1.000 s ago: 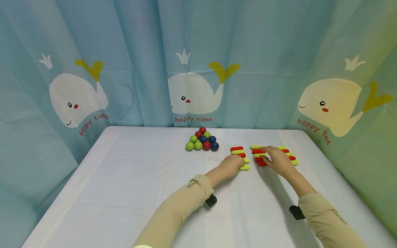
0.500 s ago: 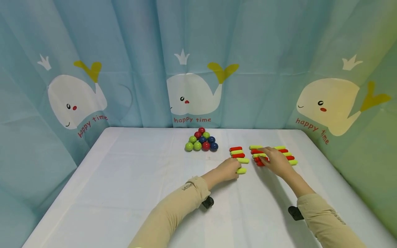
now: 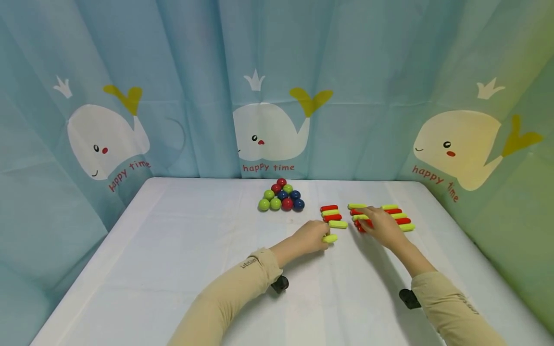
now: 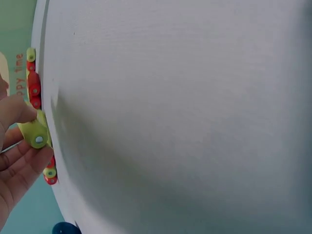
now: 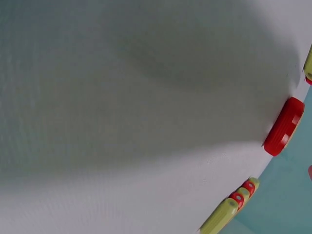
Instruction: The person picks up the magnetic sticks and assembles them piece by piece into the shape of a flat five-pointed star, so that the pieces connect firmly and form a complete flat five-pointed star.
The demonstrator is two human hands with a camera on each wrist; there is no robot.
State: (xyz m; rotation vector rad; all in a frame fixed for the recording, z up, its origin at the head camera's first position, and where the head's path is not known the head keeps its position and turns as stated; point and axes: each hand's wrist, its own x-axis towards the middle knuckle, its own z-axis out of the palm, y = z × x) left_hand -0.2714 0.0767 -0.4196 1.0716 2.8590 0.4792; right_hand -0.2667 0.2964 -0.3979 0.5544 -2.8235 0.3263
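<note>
My left hand (image 3: 309, 236) pinches a yellow-green stick (image 3: 330, 238) between thumb and fingers, just in front of the left column of sticks. In the left wrist view, the round end of this stick (image 4: 36, 134) faces the camera, with a pale dot on it. That column has red sticks (image 3: 332, 217) and yellow-green sticks (image 3: 338, 224). My right hand (image 3: 381, 226) hangs over the middle column, fingers loosely bent around a yellow-green stick (image 3: 360, 217); contact is unclear. The right wrist view shows a red stick (image 5: 285, 126) apart from a sliver of fingertip (image 5: 310, 171).
A triangle of green, red and blue balls (image 3: 281, 194) lies left of the sticks. Another column of red and yellow-green sticks (image 3: 402, 221) stands right of my right hand. Behind the white table (image 3: 173, 250) hangs a blue whale-print curtain (image 3: 195, 86).
My left hand has drawn the front yellow-green stick out of the left column, toward me and to the left. My right hand has barely moved.
</note>
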